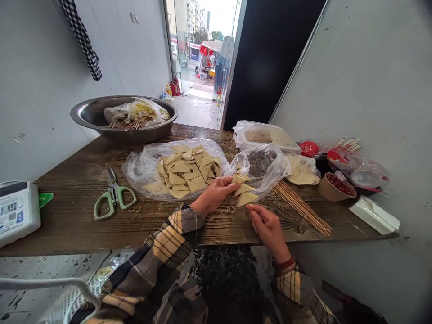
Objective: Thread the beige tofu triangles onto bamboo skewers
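Observation:
My left hand [216, 194] is closed on a few pale tofu triangles [245, 189] stacked on a thin bamboo skewer. My right hand [266, 225] pinches the skewer's lower end just below the lowest triangle. Both hands hover over the front of the dark wooden table [74, 211]. Just behind my left hand lies an open plastic bag with a pile of tofu triangles [185, 171]. A bundle of bare bamboo skewers [300, 207] lies on the table to the right of my hands.
Green-handled scissors [113, 198] lie at the left. A metal basin [97, 118] at the back holds bagged skewered food. Plastic bags [263, 164], a paper cup of red bits [335, 185], a white box [373, 215] and red-tipped items crowd the right. A white device [16, 211] sits far left.

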The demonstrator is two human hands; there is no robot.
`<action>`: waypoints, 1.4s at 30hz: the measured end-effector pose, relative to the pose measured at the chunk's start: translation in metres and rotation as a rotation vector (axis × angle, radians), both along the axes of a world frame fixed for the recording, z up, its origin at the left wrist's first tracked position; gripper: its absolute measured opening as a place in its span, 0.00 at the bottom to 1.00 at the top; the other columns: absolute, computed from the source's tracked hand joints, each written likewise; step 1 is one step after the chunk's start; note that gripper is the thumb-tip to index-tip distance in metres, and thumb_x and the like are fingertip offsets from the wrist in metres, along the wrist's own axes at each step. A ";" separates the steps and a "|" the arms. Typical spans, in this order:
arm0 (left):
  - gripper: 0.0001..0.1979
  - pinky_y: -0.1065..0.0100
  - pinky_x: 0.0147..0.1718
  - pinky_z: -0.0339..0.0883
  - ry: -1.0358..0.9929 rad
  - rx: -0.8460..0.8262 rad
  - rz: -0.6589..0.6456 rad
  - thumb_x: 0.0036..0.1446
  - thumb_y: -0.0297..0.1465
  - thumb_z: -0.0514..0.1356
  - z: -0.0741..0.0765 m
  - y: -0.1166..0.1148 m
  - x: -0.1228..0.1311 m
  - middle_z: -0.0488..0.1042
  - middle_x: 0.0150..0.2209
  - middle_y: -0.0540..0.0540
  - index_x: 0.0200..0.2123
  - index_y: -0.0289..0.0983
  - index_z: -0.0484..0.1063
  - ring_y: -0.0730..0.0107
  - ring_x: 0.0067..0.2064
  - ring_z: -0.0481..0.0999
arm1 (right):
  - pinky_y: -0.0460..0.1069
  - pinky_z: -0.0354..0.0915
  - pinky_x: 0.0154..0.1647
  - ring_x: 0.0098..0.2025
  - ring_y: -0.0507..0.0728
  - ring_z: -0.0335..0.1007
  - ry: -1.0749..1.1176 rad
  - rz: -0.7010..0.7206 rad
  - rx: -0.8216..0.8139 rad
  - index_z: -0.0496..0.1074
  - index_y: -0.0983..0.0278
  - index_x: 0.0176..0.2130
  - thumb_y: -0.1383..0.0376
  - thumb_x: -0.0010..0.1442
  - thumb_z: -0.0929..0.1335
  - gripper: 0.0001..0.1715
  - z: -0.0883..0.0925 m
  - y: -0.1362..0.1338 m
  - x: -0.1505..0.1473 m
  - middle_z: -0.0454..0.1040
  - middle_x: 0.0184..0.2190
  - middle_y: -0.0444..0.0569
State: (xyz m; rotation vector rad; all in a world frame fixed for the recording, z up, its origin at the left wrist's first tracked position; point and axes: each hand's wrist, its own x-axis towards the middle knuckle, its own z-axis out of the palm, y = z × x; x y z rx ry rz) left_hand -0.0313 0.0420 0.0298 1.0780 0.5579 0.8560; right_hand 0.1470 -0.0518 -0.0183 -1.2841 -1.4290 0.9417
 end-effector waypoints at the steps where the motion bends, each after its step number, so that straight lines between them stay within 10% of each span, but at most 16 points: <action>1: 0.20 0.71 0.33 0.67 0.001 0.004 -0.007 0.46 0.43 0.68 0.000 0.000 0.000 0.75 0.32 0.46 0.34 0.31 0.75 0.74 0.32 0.71 | 0.44 0.53 0.19 0.19 0.48 0.53 -0.010 -0.004 0.008 0.75 0.66 0.45 0.55 0.62 0.65 0.20 0.000 0.001 0.000 0.63 0.20 0.41; 14: 0.23 0.70 0.30 0.67 0.154 0.204 0.182 0.52 0.47 0.61 0.002 0.006 -0.006 0.73 0.30 0.46 0.38 0.32 0.73 0.73 0.29 0.71 | 0.45 0.55 0.21 0.20 0.50 0.57 -0.127 -0.111 0.049 0.76 0.65 0.42 0.53 0.61 0.65 0.21 0.013 -0.008 0.002 0.63 0.17 0.41; 23: 0.17 0.56 0.53 0.64 0.771 1.033 0.631 0.57 0.32 0.59 -0.007 0.013 -0.008 0.66 0.54 0.39 0.49 0.40 0.74 0.61 0.50 0.71 | 0.45 0.50 0.18 0.17 0.49 0.53 -0.072 -0.218 -0.008 0.74 0.70 0.45 0.49 0.57 0.65 0.29 0.021 0.035 0.042 0.60 0.14 0.38; 34: 0.17 0.54 0.56 0.63 0.888 0.997 0.633 0.58 0.33 0.58 -0.015 0.017 -0.007 0.72 0.53 0.40 0.50 0.37 0.72 0.57 0.56 0.70 | 0.46 0.55 0.19 0.17 0.52 0.63 -0.460 -0.170 0.002 0.76 0.70 0.45 0.58 0.58 0.62 0.25 0.005 0.109 0.042 0.73 0.17 0.45; 42: 0.12 0.58 0.52 0.67 0.776 0.959 0.619 0.57 0.31 0.59 -0.012 0.015 -0.007 0.75 0.47 0.42 0.44 0.38 0.75 0.60 0.51 0.74 | 0.50 0.64 0.33 0.32 0.59 0.74 -0.647 -0.148 0.079 0.79 0.64 0.43 0.53 0.60 0.63 0.23 0.024 0.091 0.056 0.80 0.31 0.52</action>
